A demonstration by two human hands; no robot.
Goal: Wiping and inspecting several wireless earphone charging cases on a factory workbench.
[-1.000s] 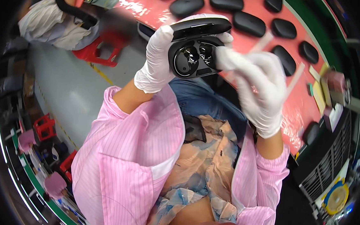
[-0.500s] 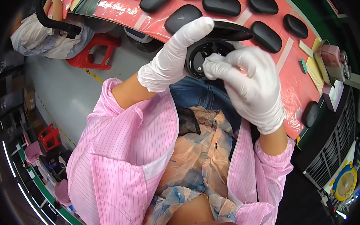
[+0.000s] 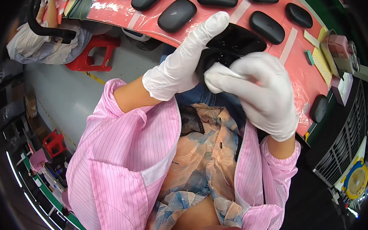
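The step in hand looks to be fine finger work at the cavity of an open black case (image 3: 239, 39), held just past the tabletop's (image 3: 155, 34) near edge, with its raised lid overlapping that edge in view. The left hand (image 3: 180, 68) is closed around the case's left side, thumb up beside the lid; its other fingers are hidden. The right hand (image 3: 265, 92) has thumb and fingertips drawn together in a pinch at the cavity; whether this grip has hold of anything small and white, I cannot tell.

The next move seems to call for a firm left grip and a light right touch, knuckles clear of the lid.

The cavity is dark, glossy and largely covered by the right hand, so its contents cannot be made out. Closed black cases (image 3: 177, 15) lie spread across the tabletop, hiding whatever they contain; a lone closed case (image 3: 319, 108) rests by its right edge.
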